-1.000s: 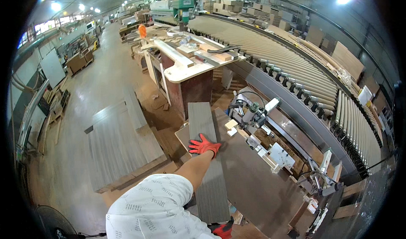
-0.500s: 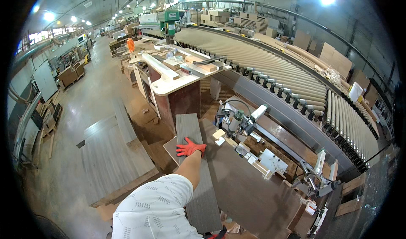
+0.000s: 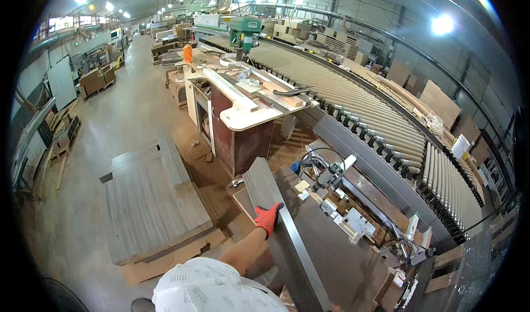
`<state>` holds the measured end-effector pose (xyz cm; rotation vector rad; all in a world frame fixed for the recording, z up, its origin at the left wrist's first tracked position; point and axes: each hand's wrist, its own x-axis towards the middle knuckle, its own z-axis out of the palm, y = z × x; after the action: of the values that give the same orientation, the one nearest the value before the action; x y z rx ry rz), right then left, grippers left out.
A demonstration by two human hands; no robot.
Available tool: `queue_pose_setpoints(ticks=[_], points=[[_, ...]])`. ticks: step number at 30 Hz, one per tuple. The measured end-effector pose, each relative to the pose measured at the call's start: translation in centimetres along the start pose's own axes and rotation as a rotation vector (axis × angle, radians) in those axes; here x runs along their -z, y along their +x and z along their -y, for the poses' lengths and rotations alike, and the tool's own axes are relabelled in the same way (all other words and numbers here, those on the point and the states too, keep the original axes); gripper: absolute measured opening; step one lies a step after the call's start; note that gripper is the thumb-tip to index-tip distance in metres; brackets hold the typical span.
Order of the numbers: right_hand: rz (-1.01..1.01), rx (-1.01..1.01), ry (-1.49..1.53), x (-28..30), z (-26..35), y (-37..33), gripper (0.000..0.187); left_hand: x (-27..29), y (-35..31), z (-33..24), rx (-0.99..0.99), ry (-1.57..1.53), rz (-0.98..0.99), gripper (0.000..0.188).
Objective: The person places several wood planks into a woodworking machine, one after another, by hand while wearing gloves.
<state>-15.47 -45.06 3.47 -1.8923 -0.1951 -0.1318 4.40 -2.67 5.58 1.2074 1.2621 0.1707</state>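
Observation:
My left hand (image 3: 267, 220), in a red glove, is closed over a stack of long, narrow grey wood-grain boards (image 3: 287, 251). Its fingers reach across to the bright right-hand edge of the stack. The boards look tilted, showing several parallel lines along their length. They lie over the left part of a dark brown tabletop (image 3: 339, 262), and their near end runs to the lower edge of the picture. My right hand is out of view.
To the left, a low stack of grey panels (image 3: 152, 201) lies on cardboard. Clamps and fittings (image 3: 353, 224) line the table's far right side. Ahead stands a cluttered workbench (image 3: 248, 121) near a green machine (image 3: 244, 33). A roller conveyor (image 3: 353, 97) runs along the right.
The boards have tilted, so several show where one broad face showed. My left hand has gone from lying flat on that face to gripping the right edge. A red-gloved right hand has left the lower edge.

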Motion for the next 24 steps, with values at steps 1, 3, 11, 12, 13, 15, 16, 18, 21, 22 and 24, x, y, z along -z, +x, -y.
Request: queue_pose_setpoints(ticks=[1,3,11,12,13,15,16,18,21,22,24], points=[[-0.012,0.017,-0.007,0.4,0.1,-0.5,0.098,0.9,0.6,0.7,-0.001,-0.213,0.151,0.129],[-0.005,0.066,-0.003,0.2,0.4,-1.2,0.098,3.6,2.9,2.2,-0.013,-0.653,0.431,0.117],[0.041,0.169,-0.263,1.8,7.3,-8.9,0.104,8.9,5.3,4.4,0.100,-1.229,0.687,0.078],[0.042,0.171,-0.321,0.6,10.4,-9.0,0.107,9.3,5.3,4.2,0.060,-1.275,0.685,0.079],[0.058,0.187,-0.366,-0.2,12.4,-8.9,0.110,9.9,5.3,3.8,0.023,-1.328,0.675,0.080],[0.050,0.252,-0.383,-0.6,13.1,-8.6,0.113,10.5,6.0,3.8,-0.033,-1.418,0.666,0.083],[0.048,0.309,-0.371,-1.4,12.8,-7.9,0.114,11.8,6.7,4.1,-0.075,-1.456,0.643,0.085],[0.094,0.345,-0.447,-2.0,13.5,-7.0,0.119,13.6,6.1,3.8,-0.137,-1.500,0.644,0.088],[0.172,0.395,-0.505,-1.5,14.0,-5.8,0.126,17.2,4.3,3.1,-0.183,-1.512,0.628,0.096],[0.240,0.400,-0.551,-0.9,14.5,-5.2,0.125,18.3,4.1,3.2,-0.176,-1.508,0.620,0.099],[0.327,0.377,-0.537,-0.4,14.9,-4.2,0.128,20.1,3.4,3.7,-0.191,-1.513,0.587,0.101]])
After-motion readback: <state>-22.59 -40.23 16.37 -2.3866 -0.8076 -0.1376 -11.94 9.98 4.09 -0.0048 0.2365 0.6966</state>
